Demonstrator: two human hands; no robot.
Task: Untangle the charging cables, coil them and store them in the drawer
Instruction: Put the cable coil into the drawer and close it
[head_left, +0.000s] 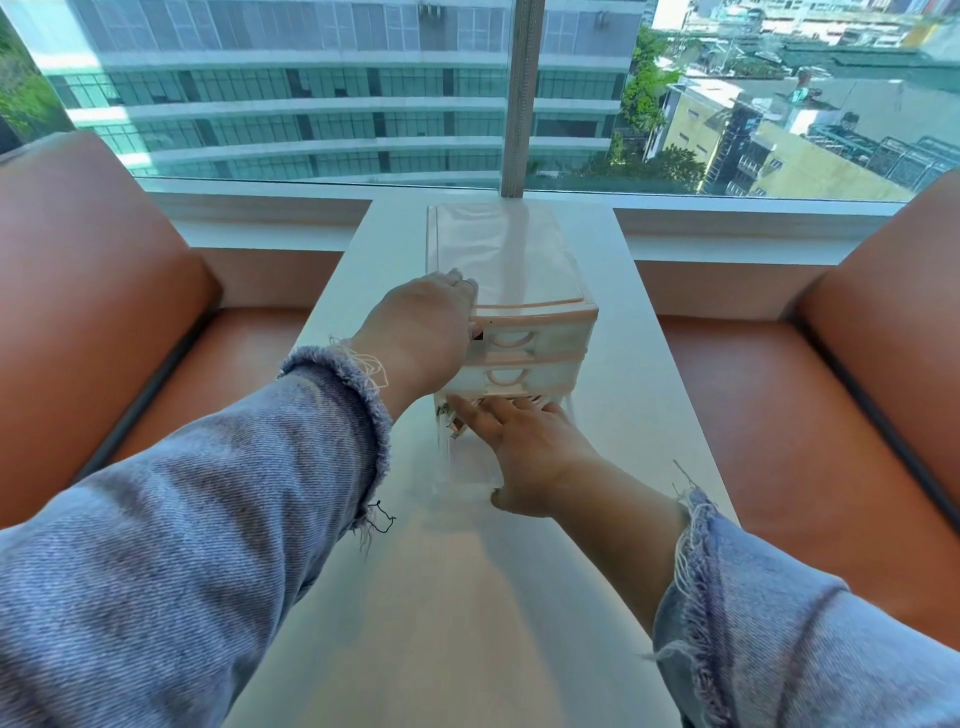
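A small translucent drawer unit (511, 260) with pink trim stands on the narrow white table (623, 364). My left hand (421, 332) grips its front left corner at the top drawer. The bottom drawer (462, 462) is pulled out toward me, its clear walls blurred. My right hand (524, 447) lies flat over this drawer, fingers stretched into the unit's opening. A bit of dark and white cable (448, 415) shows at the drawer's left edge under my fingers. The rest of the cables are hidden.
Two orange-brown leather seats flank the table, one at left (104, 322) and one at right (857, 364). A white window sill (260, 208) and a large glass window run behind the unit.
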